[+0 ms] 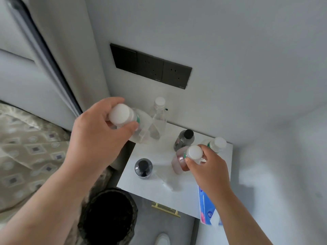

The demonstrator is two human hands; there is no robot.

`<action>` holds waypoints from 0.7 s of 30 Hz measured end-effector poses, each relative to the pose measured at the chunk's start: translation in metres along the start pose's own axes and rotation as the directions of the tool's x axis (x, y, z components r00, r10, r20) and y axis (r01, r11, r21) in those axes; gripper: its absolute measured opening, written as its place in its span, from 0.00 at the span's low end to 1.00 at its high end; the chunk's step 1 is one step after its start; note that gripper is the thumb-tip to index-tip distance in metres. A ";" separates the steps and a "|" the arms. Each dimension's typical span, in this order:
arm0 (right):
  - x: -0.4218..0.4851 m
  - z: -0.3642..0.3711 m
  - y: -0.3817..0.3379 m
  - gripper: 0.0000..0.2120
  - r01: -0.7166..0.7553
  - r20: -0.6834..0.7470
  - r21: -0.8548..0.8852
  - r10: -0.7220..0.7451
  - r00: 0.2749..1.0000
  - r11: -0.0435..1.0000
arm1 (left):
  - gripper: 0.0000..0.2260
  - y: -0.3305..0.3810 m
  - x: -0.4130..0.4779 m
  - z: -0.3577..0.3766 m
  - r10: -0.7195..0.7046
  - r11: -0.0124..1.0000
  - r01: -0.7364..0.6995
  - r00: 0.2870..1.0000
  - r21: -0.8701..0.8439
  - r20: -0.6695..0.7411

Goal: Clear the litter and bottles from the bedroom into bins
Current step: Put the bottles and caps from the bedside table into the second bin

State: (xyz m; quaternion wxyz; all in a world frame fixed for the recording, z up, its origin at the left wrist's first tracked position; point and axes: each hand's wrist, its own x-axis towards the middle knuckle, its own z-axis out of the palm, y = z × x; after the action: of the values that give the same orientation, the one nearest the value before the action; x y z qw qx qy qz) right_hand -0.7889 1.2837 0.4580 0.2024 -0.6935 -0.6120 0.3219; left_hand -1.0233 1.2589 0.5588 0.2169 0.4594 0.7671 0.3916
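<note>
On the white bedside table [177,193], the right hand [210,172] grips a pink-tinted bottle [184,159] by its neck, while the left hand [99,137] holds a clear bottle [139,128] lifted above the black-lined bin [108,218].

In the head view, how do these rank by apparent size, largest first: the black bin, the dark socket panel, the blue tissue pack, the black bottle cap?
1. Black bin, though it is nearest the camera.
2. Dark socket panel.
3. Blue tissue pack, partly hidden by the right arm.
4. Black bottle cap.
</note>
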 end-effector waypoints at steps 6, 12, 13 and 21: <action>-0.026 -0.014 -0.025 0.10 0.048 0.005 0.015 -0.048 0.999 0.999 | 0.19 -0.003 -0.019 -0.033 -0.020 0.999 0.019 0.999 -0.047 -0.025; -0.080 -0.034 -0.055 0.10 0.097 -0.032 0.096 -0.094 0.995 0.991 | 0.17 -0.020 -0.056 -0.090 -0.014 0.998 0.010 0.997 -0.065 -0.070; -0.091 -0.037 -0.061 0.11 0.111 -0.040 0.088 -0.108 0.993 0.990 | 0.17 -0.024 -0.063 -0.101 -0.013 0.997 0.007 0.997 -0.078 -0.080; -0.157 -0.001 -0.079 0.12 0.149 0.042 0.093 -0.153 0.987 0.984 | 0.17 -0.084 -0.105 -0.154 -0.133 0.989 0.130 0.990 -0.069 -0.039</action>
State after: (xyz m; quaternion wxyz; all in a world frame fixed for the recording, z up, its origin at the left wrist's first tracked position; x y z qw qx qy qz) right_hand -0.8515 1.1431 0.5433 0.2422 -0.6271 -0.6525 0.3497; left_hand -1.1237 1.0823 0.5811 0.2407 0.3918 0.7869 0.4117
